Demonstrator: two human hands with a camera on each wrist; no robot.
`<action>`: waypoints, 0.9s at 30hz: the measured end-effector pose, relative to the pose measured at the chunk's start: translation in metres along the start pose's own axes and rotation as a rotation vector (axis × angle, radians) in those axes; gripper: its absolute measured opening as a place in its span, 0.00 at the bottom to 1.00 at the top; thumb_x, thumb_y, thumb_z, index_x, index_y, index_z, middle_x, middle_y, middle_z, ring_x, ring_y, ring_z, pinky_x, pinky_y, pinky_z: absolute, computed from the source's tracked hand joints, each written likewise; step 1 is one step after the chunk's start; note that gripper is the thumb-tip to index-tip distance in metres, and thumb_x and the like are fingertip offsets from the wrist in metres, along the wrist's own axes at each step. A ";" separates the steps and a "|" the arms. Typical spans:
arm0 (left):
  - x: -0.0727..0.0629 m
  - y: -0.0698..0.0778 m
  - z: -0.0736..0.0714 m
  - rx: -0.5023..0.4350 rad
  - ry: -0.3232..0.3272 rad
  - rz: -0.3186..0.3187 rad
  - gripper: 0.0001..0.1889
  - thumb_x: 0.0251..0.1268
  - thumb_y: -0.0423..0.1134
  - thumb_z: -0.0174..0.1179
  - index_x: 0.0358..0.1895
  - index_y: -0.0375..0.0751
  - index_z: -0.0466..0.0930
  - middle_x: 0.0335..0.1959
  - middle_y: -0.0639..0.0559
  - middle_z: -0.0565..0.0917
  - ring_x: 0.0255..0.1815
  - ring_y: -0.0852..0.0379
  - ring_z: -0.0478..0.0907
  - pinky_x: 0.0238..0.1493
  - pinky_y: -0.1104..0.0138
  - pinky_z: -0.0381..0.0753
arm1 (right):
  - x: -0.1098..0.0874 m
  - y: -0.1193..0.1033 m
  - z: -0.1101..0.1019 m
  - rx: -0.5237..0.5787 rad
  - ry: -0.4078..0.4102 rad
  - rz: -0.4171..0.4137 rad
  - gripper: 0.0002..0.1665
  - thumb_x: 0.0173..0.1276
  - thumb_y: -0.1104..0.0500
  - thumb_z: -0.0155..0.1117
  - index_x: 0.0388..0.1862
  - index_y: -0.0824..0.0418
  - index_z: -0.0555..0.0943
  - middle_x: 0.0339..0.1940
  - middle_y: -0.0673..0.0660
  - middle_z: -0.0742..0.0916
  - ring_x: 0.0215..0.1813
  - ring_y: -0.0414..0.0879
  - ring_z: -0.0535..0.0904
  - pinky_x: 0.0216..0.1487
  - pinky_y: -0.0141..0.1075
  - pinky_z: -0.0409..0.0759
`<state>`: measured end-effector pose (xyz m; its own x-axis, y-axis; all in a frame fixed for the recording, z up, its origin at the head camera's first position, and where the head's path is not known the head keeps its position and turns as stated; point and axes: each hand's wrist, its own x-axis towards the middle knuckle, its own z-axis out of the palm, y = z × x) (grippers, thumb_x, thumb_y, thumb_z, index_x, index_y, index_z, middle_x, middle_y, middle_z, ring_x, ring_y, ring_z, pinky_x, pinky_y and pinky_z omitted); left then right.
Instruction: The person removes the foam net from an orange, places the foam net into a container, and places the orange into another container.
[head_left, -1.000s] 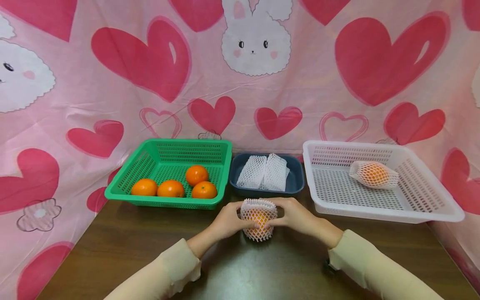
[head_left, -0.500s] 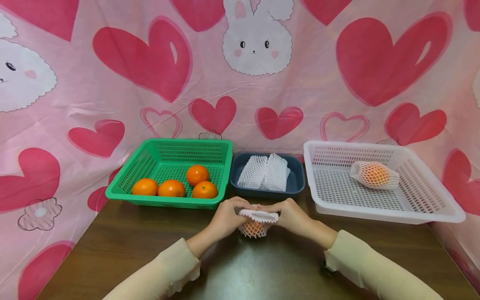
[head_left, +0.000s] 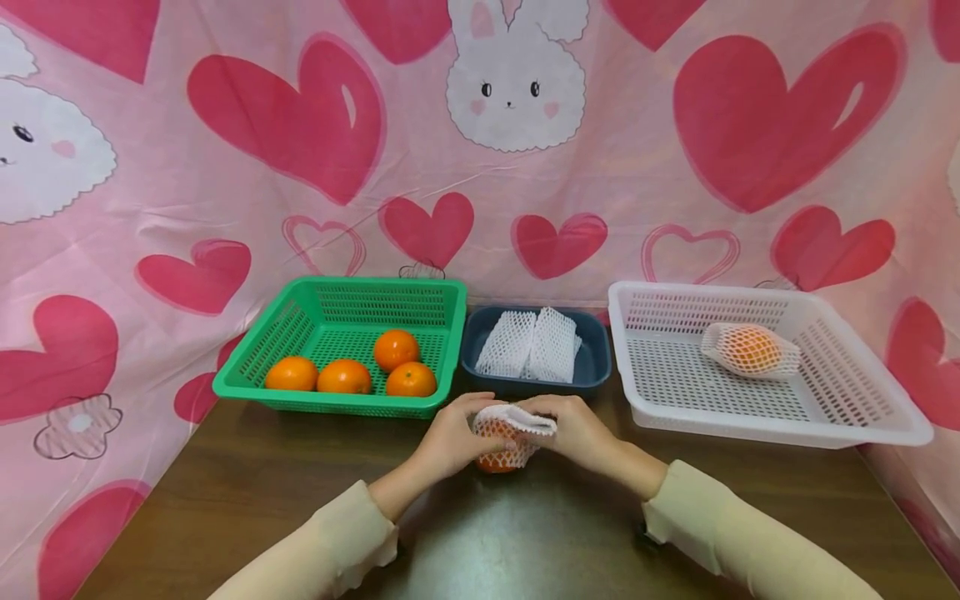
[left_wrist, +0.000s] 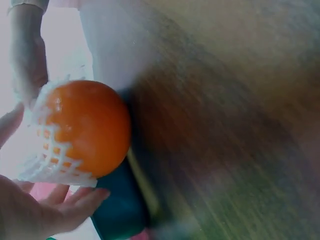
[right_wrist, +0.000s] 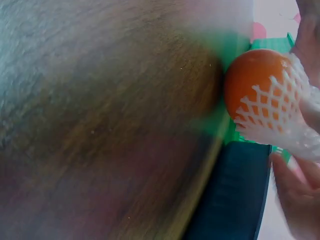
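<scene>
Between the two hands, at the middle of the table, an orange (left_wrist: 102,125) sits partly inside a white foam net sleeve (right_wrist: 272,112). Its underside is bare, and the netting wraps the upper part. In the head view the left hand (head_left: 450,437) holds the netted orange from the left, thumb on its near side. From the right, the right hand (head_left: 581,429) grips the bunched upper rim of the sleeve; some of its fingertips are hidden behind the netting.
Behind the hands stands a dark blue tray (head_left: 480,379) with folded foam nets (head_left: 553,346). A green basket (head_left: 337,403) at left holds several oranges (head_left: 343,377). A white basket (head_left: 738,425) at right holds one netted orange (head_left: 750,348). A patterned cloth (head_left: 517,183) hangs behind.
The sleeve's open rim has tipped from upright toward the right hand. Its lower edge has ridden up, baring the orange's underside. Both hands have shifted slightly around the fruit.
</scene>
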<state>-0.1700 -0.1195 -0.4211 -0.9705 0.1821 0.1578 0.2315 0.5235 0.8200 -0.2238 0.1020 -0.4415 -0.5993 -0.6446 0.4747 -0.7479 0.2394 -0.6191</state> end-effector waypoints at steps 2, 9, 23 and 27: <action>-0.001 0.000 -0.001 0.020 -0.029 -0.020 0.24 0.50 0.39 0.81 0.52 0.35 0.87 0.53 0.42 0.85 0.53 0.45 0.81 0.55 0.51 0.80 | 0.000 0.000 -0.001 0.036 -0.050 0.096 0.23 0.57 0.59 0.82 0.52 0.63 0.87 0.45 0.52 0.91 0.47 0.42 0.86 0.50 0.39 0.84; 0.000 -0.003 -0.002 0.023 -0.003 -0.017 0.17 0.50 0.35 0.80 0.45 0.38 0.90 0.44 0.48 0.88 0.45 0.50 0.82 0.48 0.57 0.82 | -0.002 0.005 0.002 0.079 -0.060 0.166 0.15 0.58 0.63 0.80 0.44 0.66 0.90 0.40 0.53 0.92 0.43 0.37 0.85 0.45 0.36 0.85; -0.005 -0.006 0.003 0.014 -0.070 -0.033 0.36 0.49 0.38 0.82 0.63 0.34 0.77 0.52 0.45 0.85 0.46 0.50 0.80 0.53 0.55 0.81 | 0.009 -0.001 -0.005 0.280 0.091 0.495 0.18 0.62 0.61 0.78 0.46 0.72 0.87 0.39 0.59 0.90 0.39 0.42 0.83 0.40 0.33 0.82; -0.004 -0.009 0.005 0.031 -0.092 -0.045 0.42 0.46 0.41 0.83 0.66 0.35 0.74 0.55 0.44 0.84 0.49 0.49 0.80 0.55 0.54 0.80 | 0.017 -0.003 -0.007 0.395 0.157 0.548 0.19 0.66 0.62 0.74 0.50 0.75 0.85 0.41 0.61 0.90 0.39 0.42 0.84 0.42 0.32 0.83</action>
<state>-0.1680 -0.1209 -0.4317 -0.9700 0.2329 0.0691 0.1915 0.5579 0.8075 -0.2337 0.0961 -0.4272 -0.9176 -0.3860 0.0952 -0.1836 0.1991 -0.9626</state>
